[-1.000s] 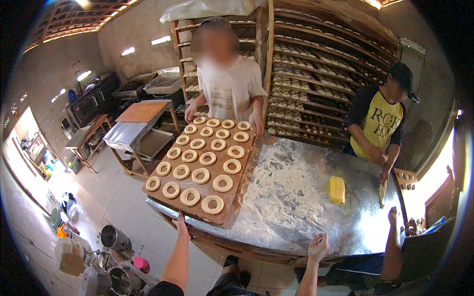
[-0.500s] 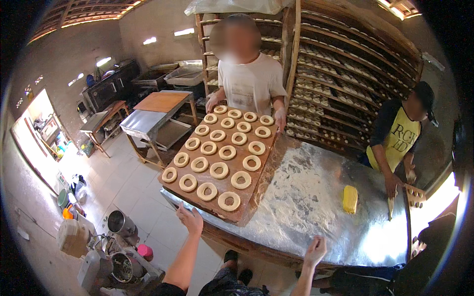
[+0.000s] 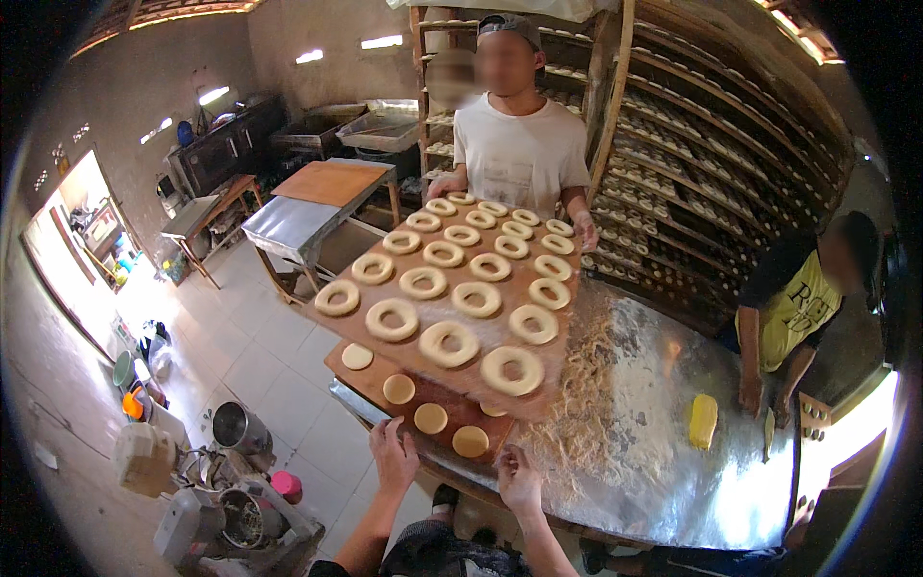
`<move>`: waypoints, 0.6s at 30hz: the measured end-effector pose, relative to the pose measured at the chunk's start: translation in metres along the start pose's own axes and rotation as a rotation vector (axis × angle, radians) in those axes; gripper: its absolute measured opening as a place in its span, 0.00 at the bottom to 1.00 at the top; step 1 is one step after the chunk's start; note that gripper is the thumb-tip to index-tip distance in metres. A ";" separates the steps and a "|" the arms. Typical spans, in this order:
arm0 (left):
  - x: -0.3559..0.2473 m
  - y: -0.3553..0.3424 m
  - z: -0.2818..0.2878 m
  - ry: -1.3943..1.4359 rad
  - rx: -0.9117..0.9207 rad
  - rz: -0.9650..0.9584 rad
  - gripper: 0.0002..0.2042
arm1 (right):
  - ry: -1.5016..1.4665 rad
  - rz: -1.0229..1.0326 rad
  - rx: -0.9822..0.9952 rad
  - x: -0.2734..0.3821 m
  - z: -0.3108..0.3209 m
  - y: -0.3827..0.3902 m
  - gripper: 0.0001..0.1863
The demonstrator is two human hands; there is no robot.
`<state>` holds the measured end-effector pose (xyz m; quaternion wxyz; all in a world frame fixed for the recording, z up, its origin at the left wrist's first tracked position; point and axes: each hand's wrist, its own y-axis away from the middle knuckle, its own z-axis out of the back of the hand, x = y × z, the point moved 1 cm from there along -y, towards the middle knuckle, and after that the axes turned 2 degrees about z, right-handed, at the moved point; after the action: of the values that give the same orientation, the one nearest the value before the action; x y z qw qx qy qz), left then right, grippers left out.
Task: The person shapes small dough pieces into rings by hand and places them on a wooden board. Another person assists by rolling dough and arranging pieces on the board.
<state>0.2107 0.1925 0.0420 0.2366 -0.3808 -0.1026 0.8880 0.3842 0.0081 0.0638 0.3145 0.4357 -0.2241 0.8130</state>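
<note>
Lwr board [image 3: 458, 412] brn, discs [image 3: 431, 418] rnd.

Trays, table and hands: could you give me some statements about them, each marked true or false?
1. A person in a white shirt holds the upper tray. True.
2. The lower tray carries rings, not discs. False: flat discs lie on it.
3. The yellow block lies on the table. True.
4. Both of the wearer's hands are at the yellow block. False: the left hand and right hand are by the lower tray.
5. The upper tray hides part of the lower tray. True.
</note>
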 end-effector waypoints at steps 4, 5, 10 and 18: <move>-0.028 -0.025 0.005 -0.221 0.122 -0.102 0.22 | 0.568 0.076 -0.014 0.033 -0.027 -0.015 0.24; -0.032 -0.031 0.003 -0.283 0.119 -0.170 0.23 | 0.697 0.160 -0.055 0.041 -0.032 -0.019 0.25; -0.031 -0.044 -0.013 -0.136 0.185 -0.241 0.16 | 0.449 0.088 0.312 0.053 -0.047 -0.051 0.14; -0.078 -0.061 -0.039 0.555 0.597 -0.333 0.15 | -0.125 -0.221 0.324 0.026 -0.004 -0.045 0.26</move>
<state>0.3063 0.2068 0.0866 0.4947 -0.4982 0.1660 0.6925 0.4026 0.0502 0.0883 0.3131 0.5521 -0.0604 0.7704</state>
